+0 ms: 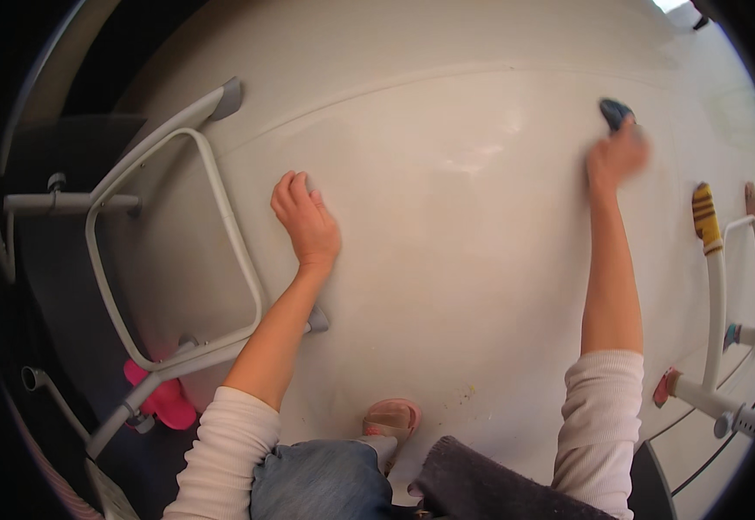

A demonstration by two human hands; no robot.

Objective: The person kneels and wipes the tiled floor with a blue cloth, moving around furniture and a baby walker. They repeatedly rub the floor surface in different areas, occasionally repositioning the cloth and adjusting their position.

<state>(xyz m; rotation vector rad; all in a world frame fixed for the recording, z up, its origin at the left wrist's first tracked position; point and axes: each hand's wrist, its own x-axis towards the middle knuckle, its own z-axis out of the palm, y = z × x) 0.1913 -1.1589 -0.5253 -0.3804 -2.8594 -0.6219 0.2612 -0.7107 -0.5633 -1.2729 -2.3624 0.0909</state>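
At the upper right, my right hand [619,156] reaches low over the pale floor [442,260]. It is blurred and closed around a small dark blue object [615,116] whose front end sticks out beyond the fingers; its exact kind is too blurred to tell. My left hand [307,221] is left of centre, at or just above the floor, fingers loosely bent and nothing visible in them. Beside it stands a grey-white tubular metal frame [221,195] with grey end caps. Over my lap hangs a dark grey cloth [475,478].
Bright pink footwear [173,396] lies under the left frame. At right, another metal frame [714,312] wears a yellow-and-brown striped sock [704,214] on one leg. A black cable [709,465] runs near it. My foot is in a pink slipper [407,413]; crumbs [467,393] lie nearby.
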